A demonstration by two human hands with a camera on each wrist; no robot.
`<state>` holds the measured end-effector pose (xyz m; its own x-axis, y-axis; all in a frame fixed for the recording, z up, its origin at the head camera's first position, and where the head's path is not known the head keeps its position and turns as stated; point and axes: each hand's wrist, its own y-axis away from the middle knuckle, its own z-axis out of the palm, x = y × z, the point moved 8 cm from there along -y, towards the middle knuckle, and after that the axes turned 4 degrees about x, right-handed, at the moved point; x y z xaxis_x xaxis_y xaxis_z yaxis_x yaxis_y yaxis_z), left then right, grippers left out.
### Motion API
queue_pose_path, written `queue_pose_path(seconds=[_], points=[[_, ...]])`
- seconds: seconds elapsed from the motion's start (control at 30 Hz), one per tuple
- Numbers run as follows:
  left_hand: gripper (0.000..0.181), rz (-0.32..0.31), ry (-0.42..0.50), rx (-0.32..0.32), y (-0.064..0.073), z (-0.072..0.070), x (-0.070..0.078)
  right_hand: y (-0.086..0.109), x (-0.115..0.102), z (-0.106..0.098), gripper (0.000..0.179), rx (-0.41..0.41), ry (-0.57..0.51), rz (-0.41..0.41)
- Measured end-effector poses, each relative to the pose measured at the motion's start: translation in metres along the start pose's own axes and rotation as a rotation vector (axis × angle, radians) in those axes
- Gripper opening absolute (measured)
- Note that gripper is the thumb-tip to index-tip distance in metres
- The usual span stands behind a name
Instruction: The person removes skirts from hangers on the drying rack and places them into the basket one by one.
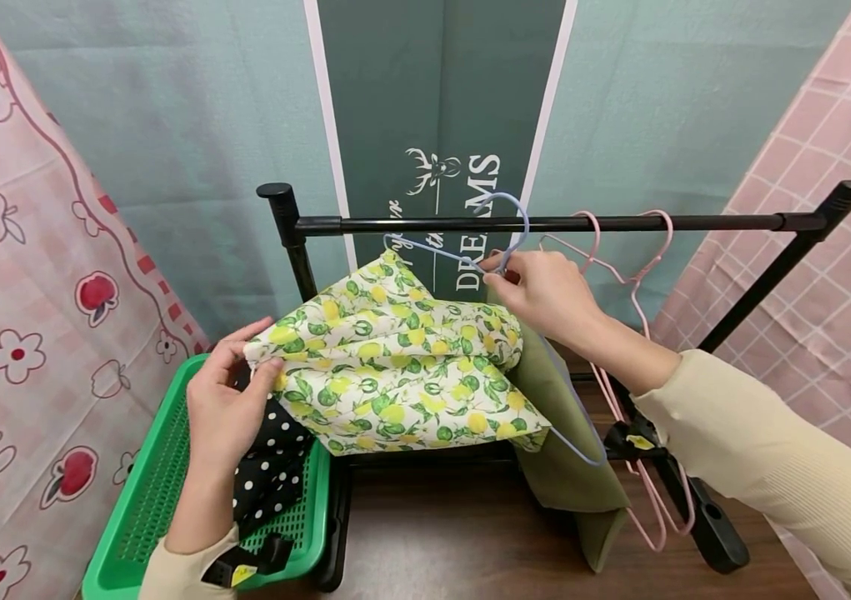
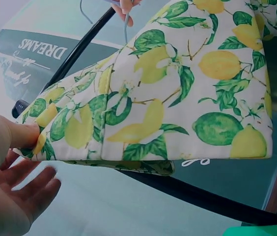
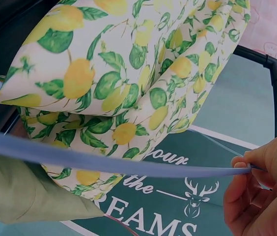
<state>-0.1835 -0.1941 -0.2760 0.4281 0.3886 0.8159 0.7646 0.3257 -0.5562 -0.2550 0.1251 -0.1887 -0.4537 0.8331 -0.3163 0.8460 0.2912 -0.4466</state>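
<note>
A lemon-print cloth lies draped over a blue hanger, whose ends stick out at its upper corner and lower right. My left hand pinches the cloth's left edge between thumb and fingers; in the left wrist view the thumb presses on the print. With thumb and fingertips, my right hand pinches the blue hanger just under its hook, which loops over the black rail. The right wrist view shows that grip close up, with the hanger's blue arm running below the cloth.
The black rack's rail crosses ahead. Pink hangers and an olive-green cloth hang at the right. At lower left, a green basket holds a black polka-dot cloth. Printed curtains surround the rack.
</note>
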Motion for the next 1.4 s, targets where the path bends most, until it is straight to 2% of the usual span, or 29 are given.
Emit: queue_pose_path(seconds=[0.13,0.2,0.5,0.7,0.97,1.27,1.4], points=[[0.009,-0.074,0.024,0.004,0.000,-0.002,-0.003,0.000,0.000,0.000,0.040,0.006,-0.004,-0.010],[0.009,-0.086,0.031,0.004,0.000,-0.003,-0.003,0.000,0.000,0.000,0.040,0.005,-0.005,-0.010],[0.011,-0.104,0.001,0.040,-0.010,-0.010,-0.003,0.000,0.000,-0.001,0.040,0.001,-0.014,-0.009],[0.013,-0.108,-0.002,0.062,-0.017,-0.017,-0.002,0.000,0.002,-0.002,0.029,0.000,-0.008,0.007],[0.011,-0.102,-0.012,0.110,-0.026,-0.028,0.000,0.000,0.003,-0.005,0.025,0.006,-0.024,0.010],[0.011,-0.199,0.081,0.172,-0.035,-0.043,-0.004,-0.001,0.001,-0.013,0.028,0.045,-0.012,-0.052],[0.012,-0.223,0.214,0.211,-0.038,-0.050,-0.004,0.000,-0.001,-0.020,0.033,0.068,-0.004,-0.090]])
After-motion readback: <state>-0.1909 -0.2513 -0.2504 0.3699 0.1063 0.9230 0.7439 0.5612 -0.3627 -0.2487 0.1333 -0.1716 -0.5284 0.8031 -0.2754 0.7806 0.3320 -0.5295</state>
